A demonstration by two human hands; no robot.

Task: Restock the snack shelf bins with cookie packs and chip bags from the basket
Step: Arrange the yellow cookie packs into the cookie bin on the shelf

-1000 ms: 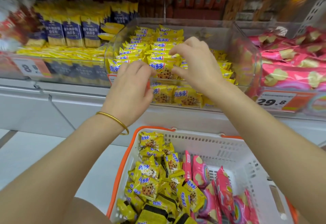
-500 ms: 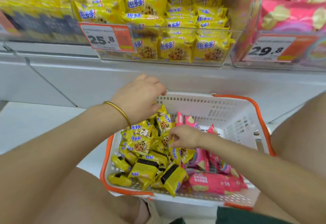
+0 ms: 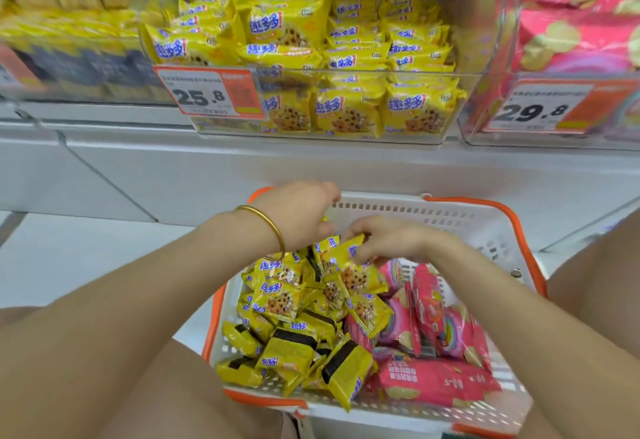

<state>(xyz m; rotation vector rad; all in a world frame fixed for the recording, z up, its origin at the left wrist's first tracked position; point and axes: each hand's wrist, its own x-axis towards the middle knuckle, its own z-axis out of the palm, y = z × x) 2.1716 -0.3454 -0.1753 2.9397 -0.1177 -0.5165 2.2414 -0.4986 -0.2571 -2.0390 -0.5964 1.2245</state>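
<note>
Both down from the bin (image 3: 381, 73) into the basket (image 3: 450, 210), your right grip (image 3: 391, 238) now pinches a cookie pack (image 3: 341, 255) raised off those beneath it, and your left grip (image 3: 298, 217) sits beside it, its hold hidden, so another load is starting.

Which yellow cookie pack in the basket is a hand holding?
The yellow cookie pack at the top of the pile, pinched by the right hand; the others lie loose in the basket.
</note>
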